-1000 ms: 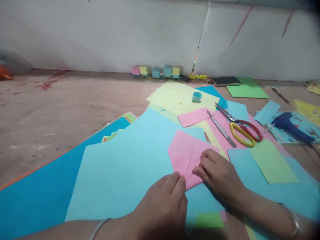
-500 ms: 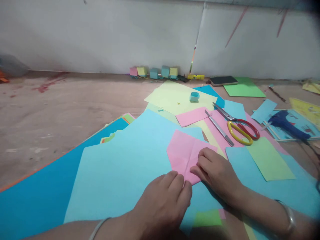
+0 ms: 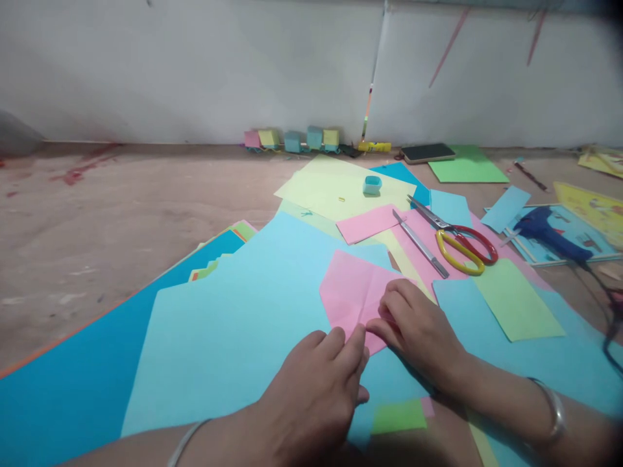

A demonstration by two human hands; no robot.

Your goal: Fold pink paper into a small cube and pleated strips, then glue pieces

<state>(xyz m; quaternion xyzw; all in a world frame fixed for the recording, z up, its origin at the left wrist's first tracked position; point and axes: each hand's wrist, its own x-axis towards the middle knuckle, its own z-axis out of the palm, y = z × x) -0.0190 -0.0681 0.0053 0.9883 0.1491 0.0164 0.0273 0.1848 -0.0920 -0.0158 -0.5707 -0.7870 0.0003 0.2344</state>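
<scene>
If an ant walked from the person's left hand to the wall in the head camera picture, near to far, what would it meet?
Left hand → creased pink paper → pink strip → small blue open-topped piece → yellow tube → pale wall.

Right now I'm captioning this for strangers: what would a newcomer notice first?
Probably the creased pink paper sheet, touched by the left hand and right hand on a large light-blue paper sheet. Then the metal scissors with yellow and red handles, lying beyond the right hand beside a silver craft knife. Behind, a row of small pink, yellow and blue blocks stands by the white wall.
</scene>
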